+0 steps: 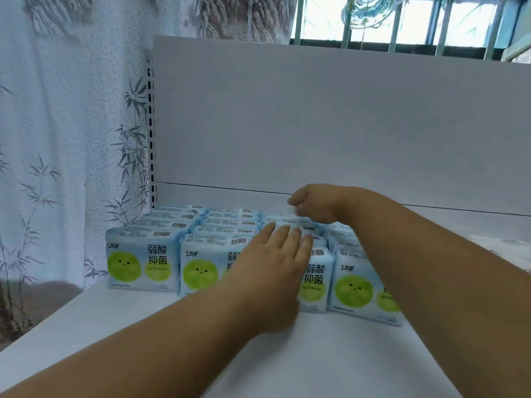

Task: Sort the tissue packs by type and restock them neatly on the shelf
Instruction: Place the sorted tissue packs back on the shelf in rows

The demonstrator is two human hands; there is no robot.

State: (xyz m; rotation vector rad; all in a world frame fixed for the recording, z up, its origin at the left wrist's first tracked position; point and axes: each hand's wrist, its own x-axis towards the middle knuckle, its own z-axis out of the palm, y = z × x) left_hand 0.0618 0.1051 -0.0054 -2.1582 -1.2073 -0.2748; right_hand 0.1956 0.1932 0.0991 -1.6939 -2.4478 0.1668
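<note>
The pale-blue plastic-wrapped tissue packs with green smiling circles (140, 262) stand upright in four columns on the white metal shelf (86, 326), each column running from the front edge back toward the white rear panel (316, 116). Their printed faces look outward and their barcode-bearing tops face up.

The left hand (273, 265) lies flat with its fingers straight and spread, its fingertips (293, 235) resting on the tops of the third column from the left; it holds nothing. The right hand (313, 202) reaches further back over the same column, wrist bent and fingers curled down toward the rear packs. It is blurred, so whether its grip has closed on a pack cannot be told.

The move likely turns on that third column: its long axis runs away from the person, with the right hand over the far end and the left over the near end, so the packs can probably be squeezed together between them.

The wrapping looks thin, glossy and soft, with crimped, puckered seams; the packs are plump blocks that would give under pressure. A further pale pack (508, 242) lies flat on the shelf, well apart to the right.
</note>
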